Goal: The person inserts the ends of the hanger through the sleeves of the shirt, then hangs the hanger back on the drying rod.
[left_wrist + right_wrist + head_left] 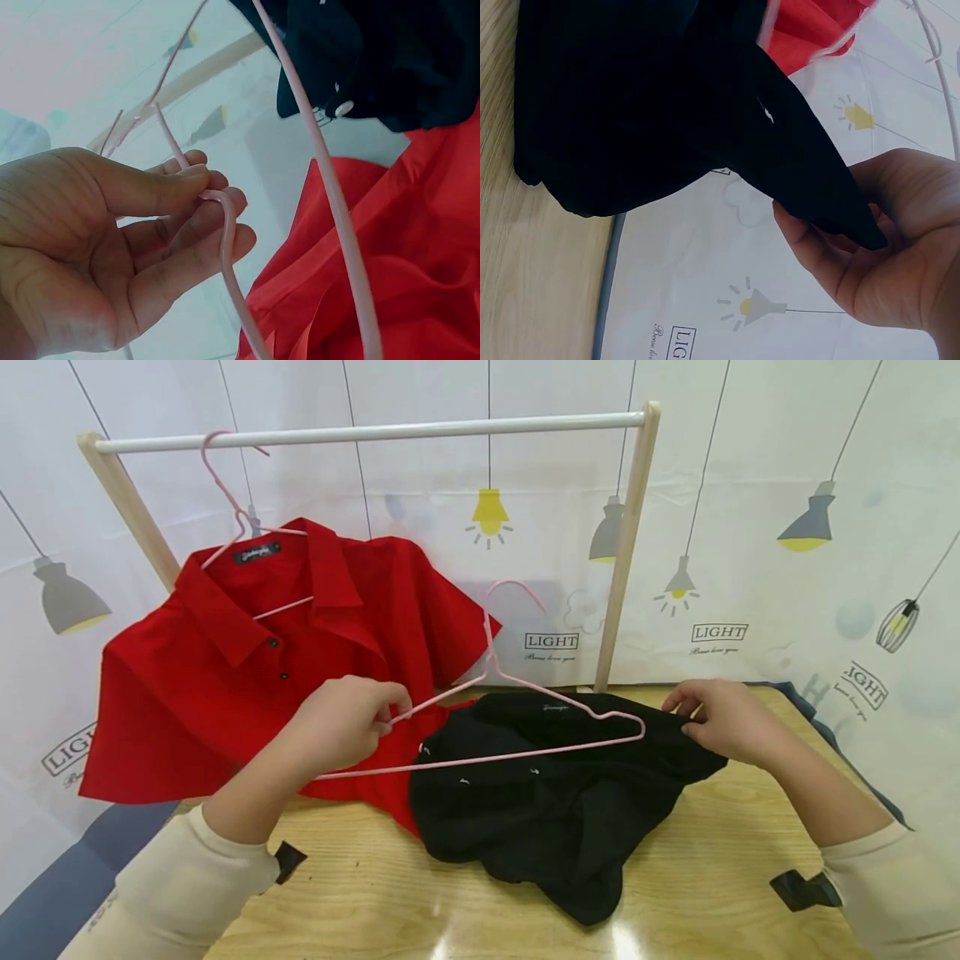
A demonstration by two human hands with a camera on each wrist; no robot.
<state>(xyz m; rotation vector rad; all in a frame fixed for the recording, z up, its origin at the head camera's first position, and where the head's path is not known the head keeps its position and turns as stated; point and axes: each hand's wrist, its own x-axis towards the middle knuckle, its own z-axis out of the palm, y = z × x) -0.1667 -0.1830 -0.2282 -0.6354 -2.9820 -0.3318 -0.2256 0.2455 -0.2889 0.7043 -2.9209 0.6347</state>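
My left hand [345, 718] pinches one shoulder of a pink clothes hanger [480, 759], its hook pointing up. In the left wrist view, the thumb and fingers of the left hand [97, 240] grip the hanger [322, 165] near its bend. A black shirt [555, 810] with small white buttons lies bunched behind the hanger, its lower part on the table. At the shirt's right end, my right hand [716, 718] holds the fabric. From the right wrist, the black cloth [667, 112] runs to a corner pinched by the right hand [900, 240].
A red shirt [202, 693] hangs by another pink hanger [217, 477] from the white rail [420, 432] of a wooden-legged rack. Its lower part drapes behind the black shirt. Below is a wooden table [360, 885]; a lamp-printed curtain [750, 585] covers the back.
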